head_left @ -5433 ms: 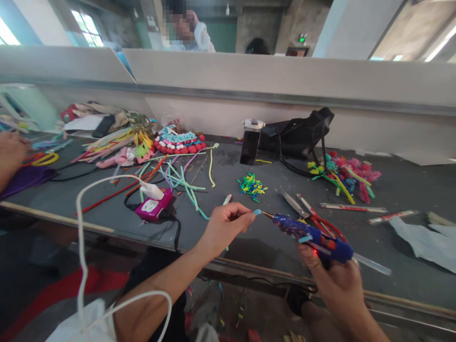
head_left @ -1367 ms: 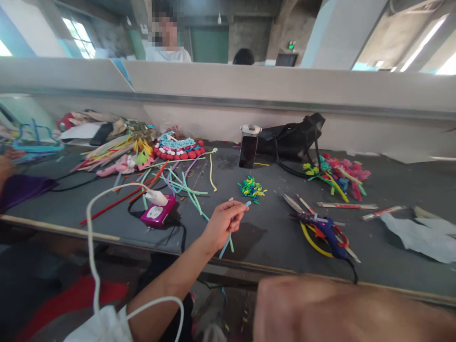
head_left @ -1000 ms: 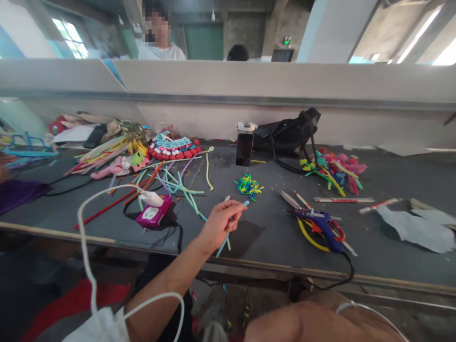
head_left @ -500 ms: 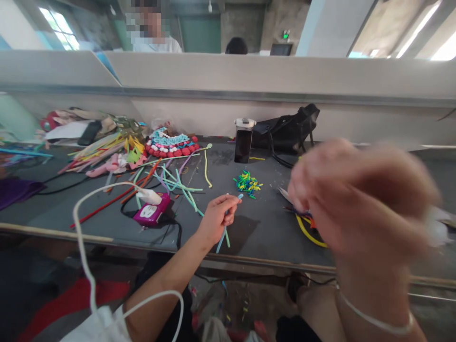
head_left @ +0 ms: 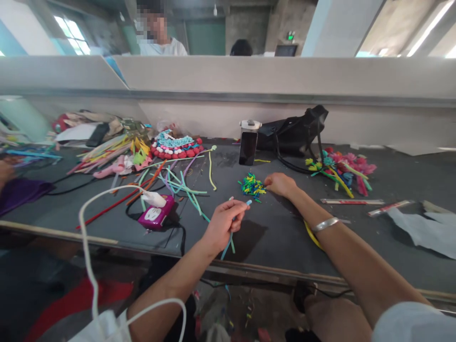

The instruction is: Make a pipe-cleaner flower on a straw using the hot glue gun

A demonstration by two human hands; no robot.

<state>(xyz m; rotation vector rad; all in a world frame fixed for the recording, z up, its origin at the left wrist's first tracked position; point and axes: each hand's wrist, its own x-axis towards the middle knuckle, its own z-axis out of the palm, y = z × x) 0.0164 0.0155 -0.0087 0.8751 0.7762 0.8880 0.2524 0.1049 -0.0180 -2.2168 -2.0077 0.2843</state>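
Pale-blue strip (head_left: 249,203), nearside of the pile of coloured pieces (head_left: 252,185), is being pinched by the left hand (head_left: 225,221); to the pile's right, the right hand (head_left: 280,184) is being held fingers bunched, any pinch hidden. Strip best being held steady, pile undisturbed.

I'm in what looks like a craft workshop. My long, scuffed tabletop (head_left: 285,244) carries coloured stems (head_left: 103,154), a heap of snipped bits (head_left: 251,184) and bright flowers (head_left: 356,173), and a purple socket box (head_left: 156,213) sits by me. Another person's hand (head_left: 5,172) is along to my left. Beyond the low partition (head_left: 249,76) I see bare concrete (head_left: 245,26) and a green sign (head_left: 291,35); scraps (head_left: 249,308) litter the floor below me.
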